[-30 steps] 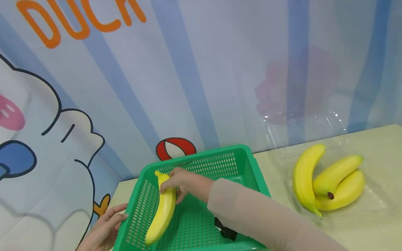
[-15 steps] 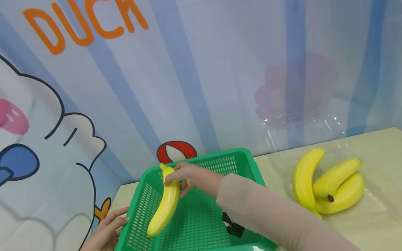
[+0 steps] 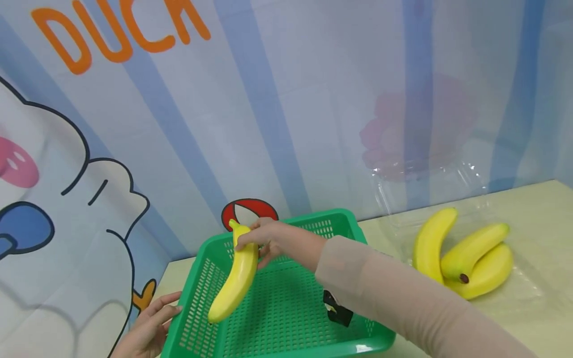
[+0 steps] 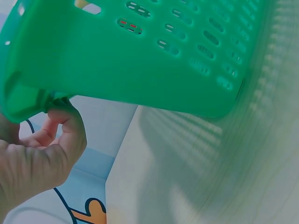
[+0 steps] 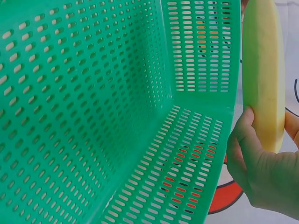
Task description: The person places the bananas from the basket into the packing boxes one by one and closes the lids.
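My right hand [image 3: 268, 241] pinches a yellow banana [image 3: 237, 281] near its stem end, thumb on one side and fingers on the other. The banana hangs tilted over the left part of a green plastic basket [image 3: 277, 308], its lower tip toward me. In the right wrist view, the banana [image 5: 265, 70] stands beside the basket's rim and is clear of the mesh floor. My left hand [image 3: 149, 325] is at the basket's left edge. The left wrist view shows that hand [image 4: 51, 149] with thumb and fingers curled at the underside of the rim, gripping it.
To the right, 3 more bananas [image 3: 474, 251] lie in an opened clear plastic clamshell [image 3: 530, 286], its lid raised against the wall. A printed cloth backdrop [image 3: 313, 124] rises behind the pale table [image 3: 546, 204]. A black device [image 3: 336, 311] shows under the right forearm.
My right hand has lifted the banana upward, so its stem now rises above the basket's back rim. The left hand stays at the basket's left edge.
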`<action>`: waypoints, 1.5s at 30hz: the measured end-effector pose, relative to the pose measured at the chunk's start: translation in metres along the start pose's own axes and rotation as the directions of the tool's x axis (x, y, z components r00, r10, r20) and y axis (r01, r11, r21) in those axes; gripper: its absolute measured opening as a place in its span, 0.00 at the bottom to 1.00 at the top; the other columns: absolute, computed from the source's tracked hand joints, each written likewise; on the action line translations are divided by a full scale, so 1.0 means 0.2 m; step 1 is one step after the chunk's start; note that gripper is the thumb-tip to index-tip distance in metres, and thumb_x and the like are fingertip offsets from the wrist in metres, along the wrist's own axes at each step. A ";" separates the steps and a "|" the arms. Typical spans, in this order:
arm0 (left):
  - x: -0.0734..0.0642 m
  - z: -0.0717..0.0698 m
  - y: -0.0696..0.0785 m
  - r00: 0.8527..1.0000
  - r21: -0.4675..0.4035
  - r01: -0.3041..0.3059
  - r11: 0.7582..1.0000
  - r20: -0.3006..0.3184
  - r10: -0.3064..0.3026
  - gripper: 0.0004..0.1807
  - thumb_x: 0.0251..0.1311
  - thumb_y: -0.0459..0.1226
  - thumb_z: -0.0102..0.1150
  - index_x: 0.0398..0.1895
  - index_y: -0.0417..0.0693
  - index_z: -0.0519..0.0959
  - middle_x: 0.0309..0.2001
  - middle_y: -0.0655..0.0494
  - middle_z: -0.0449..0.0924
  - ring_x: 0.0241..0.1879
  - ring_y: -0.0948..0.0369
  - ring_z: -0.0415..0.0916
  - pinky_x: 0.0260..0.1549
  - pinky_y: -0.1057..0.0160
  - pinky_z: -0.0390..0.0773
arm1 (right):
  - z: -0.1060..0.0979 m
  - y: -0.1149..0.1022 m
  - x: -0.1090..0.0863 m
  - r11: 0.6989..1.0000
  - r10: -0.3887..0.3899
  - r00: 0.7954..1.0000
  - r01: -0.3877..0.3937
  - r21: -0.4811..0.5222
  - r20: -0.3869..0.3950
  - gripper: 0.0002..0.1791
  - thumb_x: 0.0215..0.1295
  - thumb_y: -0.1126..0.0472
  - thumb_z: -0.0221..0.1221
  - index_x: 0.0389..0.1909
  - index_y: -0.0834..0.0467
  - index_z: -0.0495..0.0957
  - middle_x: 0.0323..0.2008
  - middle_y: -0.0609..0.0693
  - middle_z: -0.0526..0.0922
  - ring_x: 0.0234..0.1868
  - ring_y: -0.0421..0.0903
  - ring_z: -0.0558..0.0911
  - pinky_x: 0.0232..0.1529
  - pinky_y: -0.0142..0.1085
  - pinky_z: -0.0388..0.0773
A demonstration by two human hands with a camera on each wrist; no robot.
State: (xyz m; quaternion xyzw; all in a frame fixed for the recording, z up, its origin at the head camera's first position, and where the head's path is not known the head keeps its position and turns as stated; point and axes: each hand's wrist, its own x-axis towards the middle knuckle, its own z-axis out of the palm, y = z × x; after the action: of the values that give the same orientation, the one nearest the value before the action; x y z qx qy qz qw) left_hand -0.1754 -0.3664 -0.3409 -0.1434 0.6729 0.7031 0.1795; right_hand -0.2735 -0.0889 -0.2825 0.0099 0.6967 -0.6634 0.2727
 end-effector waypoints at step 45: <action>-0.03 0.03 0.01 1.000 0.024 -0.019 1.000 -0.014 0.020 0.15 0.65 0.35 0.49 0.54 0.51 0.63 0.37 0.55 0.79 0.36 0.58 0.81 0.37 0.58 0.81 | -0.30 -0.09 -0.09 0.998 -0.003 0.999 0.001 0.055 0.036 0.33 0.54 0.68 0.63 0.61 0.58 0.62 0.48 0.62 0.73 0.46 0.59 0.79 0.34 0.48 0.81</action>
State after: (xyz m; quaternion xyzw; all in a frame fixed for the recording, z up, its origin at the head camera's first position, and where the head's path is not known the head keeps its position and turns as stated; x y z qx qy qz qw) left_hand -0.1710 -0.3600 -0.3358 -0.1397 0.6839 0.6957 0.1695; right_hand -0.2862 -0.0284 -0.2610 0.0045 0.6730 -0.6828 0.2842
